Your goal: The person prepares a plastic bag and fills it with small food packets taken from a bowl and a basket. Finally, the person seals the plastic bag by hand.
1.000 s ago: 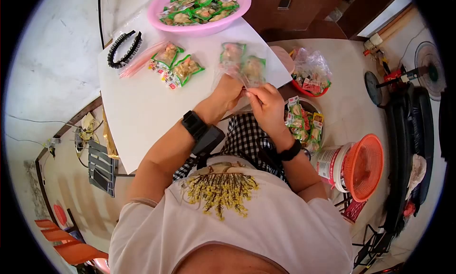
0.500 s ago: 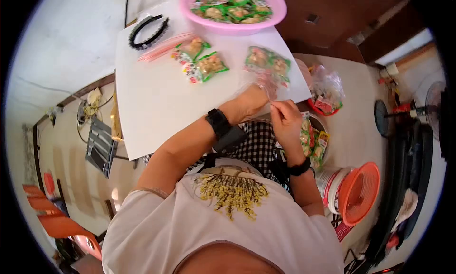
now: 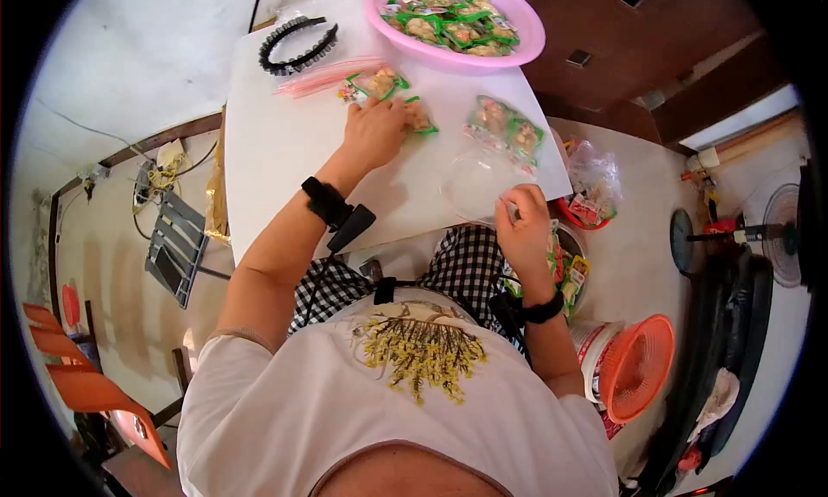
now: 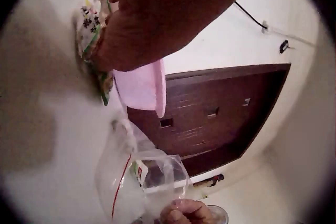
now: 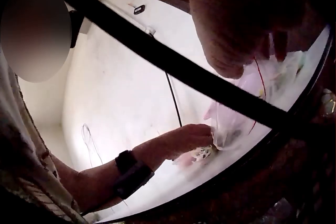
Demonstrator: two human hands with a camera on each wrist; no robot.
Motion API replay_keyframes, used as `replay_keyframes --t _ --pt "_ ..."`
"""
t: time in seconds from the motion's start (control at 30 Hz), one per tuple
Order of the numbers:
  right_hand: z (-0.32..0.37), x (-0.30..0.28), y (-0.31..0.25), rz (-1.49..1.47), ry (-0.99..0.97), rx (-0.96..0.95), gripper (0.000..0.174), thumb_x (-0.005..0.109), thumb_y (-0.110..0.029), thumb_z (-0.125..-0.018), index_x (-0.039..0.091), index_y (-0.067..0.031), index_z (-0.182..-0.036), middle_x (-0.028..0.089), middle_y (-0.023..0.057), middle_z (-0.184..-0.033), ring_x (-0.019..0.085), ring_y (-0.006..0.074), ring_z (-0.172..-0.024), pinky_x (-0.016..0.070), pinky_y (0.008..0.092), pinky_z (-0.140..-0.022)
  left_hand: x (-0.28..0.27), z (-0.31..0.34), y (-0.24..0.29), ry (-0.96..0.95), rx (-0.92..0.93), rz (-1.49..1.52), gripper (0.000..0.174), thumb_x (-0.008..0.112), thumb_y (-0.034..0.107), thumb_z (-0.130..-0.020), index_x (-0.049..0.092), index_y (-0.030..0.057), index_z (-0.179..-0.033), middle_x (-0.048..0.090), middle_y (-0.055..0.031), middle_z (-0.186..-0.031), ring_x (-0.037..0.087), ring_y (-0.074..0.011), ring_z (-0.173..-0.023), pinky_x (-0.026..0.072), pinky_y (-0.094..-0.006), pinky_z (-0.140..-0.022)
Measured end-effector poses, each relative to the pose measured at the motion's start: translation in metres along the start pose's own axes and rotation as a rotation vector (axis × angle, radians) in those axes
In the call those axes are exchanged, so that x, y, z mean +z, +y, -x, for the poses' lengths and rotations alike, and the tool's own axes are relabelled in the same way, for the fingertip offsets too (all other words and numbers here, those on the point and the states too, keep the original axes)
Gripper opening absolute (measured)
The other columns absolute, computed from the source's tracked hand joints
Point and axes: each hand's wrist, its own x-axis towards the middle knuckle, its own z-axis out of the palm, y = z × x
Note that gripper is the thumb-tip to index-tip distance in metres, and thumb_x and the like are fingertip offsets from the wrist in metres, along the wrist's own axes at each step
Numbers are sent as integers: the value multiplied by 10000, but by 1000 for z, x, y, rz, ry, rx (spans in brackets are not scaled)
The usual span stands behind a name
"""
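Observation:
My left hand reaches over two green-edged snack packets on the white table, its fingers touching the nearer one and partly covering it. In the left wrist view a packet's printed end shows beneath that hand. Close to the table's front edge, my right hand pinches the rim of a clear zip bag. The bag's red seal line shows in the left wrist view, and its mouth gapes. Two more snack packets lie at the bag's far end.
A pink basin full of packets stands at the back. Near it lie a black headband and a stack of red-edged bags. Beside the table on the right are a bowl of packets and an orange basket.
My left hand has let go of the clear bag and moved left to the snack packets. The right hand keeps its pinch on the bag's rim. The head view has shifted.

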Motion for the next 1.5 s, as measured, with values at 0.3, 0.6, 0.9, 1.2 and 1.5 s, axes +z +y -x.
replay_keyframes --t 0.3,0.6,0.9,1.2,1.5 --pt "-11 1 -4 15 7 -56 77 658 -40 -770 617 -26 -834 594 111 -822 589 306 -782 483 379 -682 -1 29 -11 -146 -152 454 442 741 211 -679 549 8 -1022 622 -189 -944 617 -350 -886 490 -414 -766" --pt "-27 -4 -3 -63 133 -36 69 656 -36 -790 634 -11 -851 599 126 -792 593 308 -739 479 365 -655 -43 72 -3 -295 -427 1632 395 613 -72 -792 488 -10 -1161 641 -91 -983 649 -162 -782 546 -275 -637" --pt "-31 -12 -5 -110 107 -65 97 602 -43 -850 653 6 -917 588 134 -804 590 292 -738 474 357 -647 -53 58 80 -722 -481 1674 382 520 12 -877 466 48 -1254 588 -43 -1111 601 -120 -872 461 -214 -534" --pt "-27 -16 -5 -151 47 -27 116 612 -36 -842 665 -14 -943 579 114 -810 580 275 -728 472 350 -636 -17 18 119 -504 -521 1741 407 492 -30 -846 474 106 -1229 576 -26 -1037 538 -117 -801 417 -248 -573" --pt "-26 1 -10 -195 44 -92 130 623 -12 -826 656 -14 -952 567 107 -791 563 253 -693 460 334 -613 43 -12 130 91 -365 2031 529 537 -28 -884 332 15 -1370 546 -141 -1240 602 -233 -1048 542 -359 -809"
